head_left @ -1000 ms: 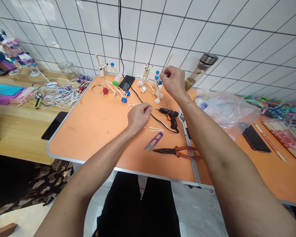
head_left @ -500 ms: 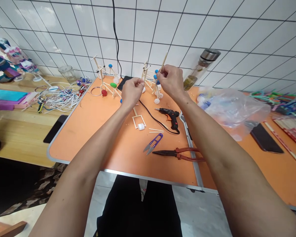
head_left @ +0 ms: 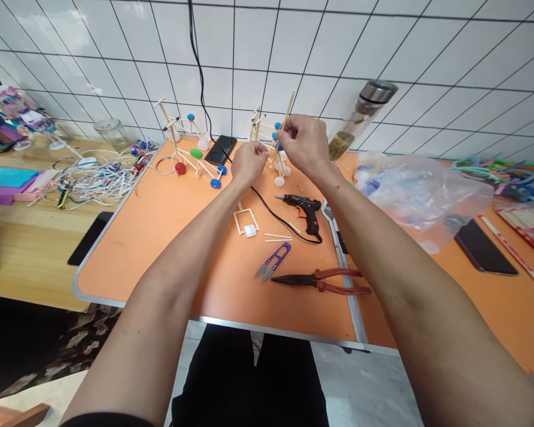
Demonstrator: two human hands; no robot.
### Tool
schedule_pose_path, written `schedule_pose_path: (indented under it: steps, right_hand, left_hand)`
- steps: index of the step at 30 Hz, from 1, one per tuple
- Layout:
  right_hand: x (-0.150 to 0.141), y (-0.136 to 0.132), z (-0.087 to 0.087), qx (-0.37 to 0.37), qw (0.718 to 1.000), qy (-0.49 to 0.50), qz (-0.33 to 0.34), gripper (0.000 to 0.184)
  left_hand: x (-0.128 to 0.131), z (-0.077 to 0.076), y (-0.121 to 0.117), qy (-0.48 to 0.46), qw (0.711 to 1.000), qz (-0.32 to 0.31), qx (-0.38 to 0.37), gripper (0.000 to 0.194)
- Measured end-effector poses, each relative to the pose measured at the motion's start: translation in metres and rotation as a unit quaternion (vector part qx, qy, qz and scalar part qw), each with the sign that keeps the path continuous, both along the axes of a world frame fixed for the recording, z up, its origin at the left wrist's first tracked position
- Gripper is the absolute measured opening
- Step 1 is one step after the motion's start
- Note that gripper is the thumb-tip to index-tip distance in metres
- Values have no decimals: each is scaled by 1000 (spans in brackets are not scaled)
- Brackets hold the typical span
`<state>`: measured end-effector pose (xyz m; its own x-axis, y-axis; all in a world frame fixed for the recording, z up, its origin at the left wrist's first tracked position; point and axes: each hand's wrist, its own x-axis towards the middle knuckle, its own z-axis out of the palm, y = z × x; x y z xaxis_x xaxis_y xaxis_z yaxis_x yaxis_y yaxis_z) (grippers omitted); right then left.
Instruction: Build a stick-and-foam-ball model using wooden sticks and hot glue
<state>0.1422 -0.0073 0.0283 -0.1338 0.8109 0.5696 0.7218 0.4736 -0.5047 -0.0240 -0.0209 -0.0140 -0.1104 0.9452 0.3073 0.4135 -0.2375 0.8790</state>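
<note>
My right hand (head_left: 303,144) is raised over the back of the orange table (head_left: 173,237), pinched on a thin wooden stick (head_left: 289,102) that points up past the knuckles. My left hand (head_left: 248,163) is closed right beside it, fingertips toward the same stick; what it pinches is too small to make out. Just behind both hands stands a stick model with blue and white discs (head_left: 277,154). Below the left hand a small stick frame with a white roller (head_left: 245,222) lies flat on the table.
A black glue gun (head_left: 306,209) with its cable, purple snips (head_left: 273,261) and red-handled pliers (head_left: 323,279) lie near the middle. Another stick model (head_left: 187,154), a phone (head_left: 221,149), a glass bottle (head_left: 356,121), a plastic bag (head_left: 420,190) and a second phone (head_left: 485,254) surround them.
My left hand rose from the table beside the glue gun cable and came up next to my right hand. The small stick frame it covered now lies in the open.
</note>
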Motion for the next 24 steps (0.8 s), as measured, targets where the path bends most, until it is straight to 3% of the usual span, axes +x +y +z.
schedule_pose_path:
  steps: [10, 17, 24]
  right_hand:
    - [2, 3, -4, 16, 1000, 8, -6, 24]
    - [4, 3, -5, 7, 1000, 11, -5, 24]
    - [5, 1, -6, 2, 1000, 16, 3, 21]
  left_hand:
    - [13, -16, 19, 26, 1000, 1, -11, 12]
    - [8, -25, 31, -19, 1000, 3, -5, 14]
    - [7, -23, 29, -17, 1000, 4, -13, 14]
